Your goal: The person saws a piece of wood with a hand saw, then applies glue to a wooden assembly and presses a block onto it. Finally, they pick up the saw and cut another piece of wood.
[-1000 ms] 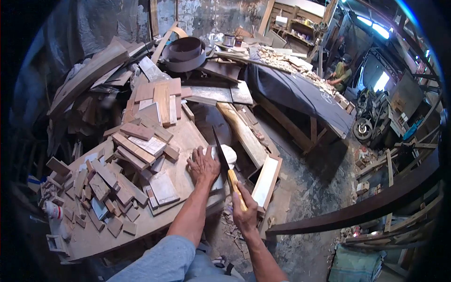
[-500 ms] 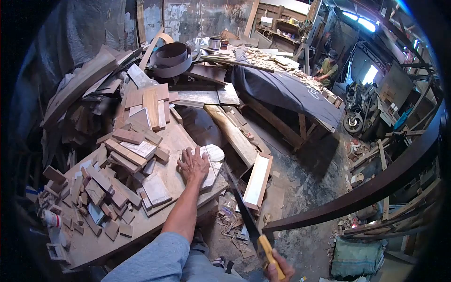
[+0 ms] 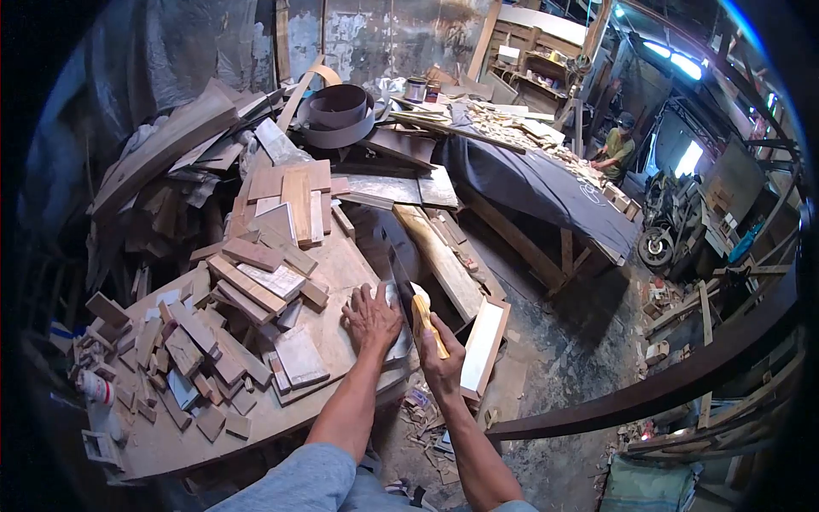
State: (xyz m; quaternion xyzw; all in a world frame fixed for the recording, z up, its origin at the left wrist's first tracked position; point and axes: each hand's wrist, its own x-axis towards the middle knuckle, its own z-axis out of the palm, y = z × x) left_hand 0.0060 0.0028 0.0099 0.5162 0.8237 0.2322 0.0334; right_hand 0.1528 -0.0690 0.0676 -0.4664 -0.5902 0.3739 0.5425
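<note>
My left hand [image 3: 373, 320] lies with fingers spread on a pale wooden board [image 3: 400, 344] at the workbench's edge, pressing down on it. My right hand [image 3: 442, 352] is wrapped round the yellow handle of a handsaw [image 3: 401, 277]. The dark blade stands on edge across the board, just right of my left fingers, its tip pointing away from me. Beyond the blade, part of a rounded pale end [image 3: 421, 294] shows. The blade hides where it meets the wood.
Wood offcuts [image 3: 192, 350] are piled over the left of the workbench [image 3: 205, 452]. A long wooden trough [image 3: 485, 346] stands right of the saw. A dark curved beam [image 3: 648, 401] crosses the right side. At a cloth-covered table [image 3: 529, 188] behind, another person [image 3: 616, 149] works.
My right hand has pushed the handsaw forward and up, bringing its handle close to my left hand. The left hand stays on the board. The view has shifted slightly.
</note>
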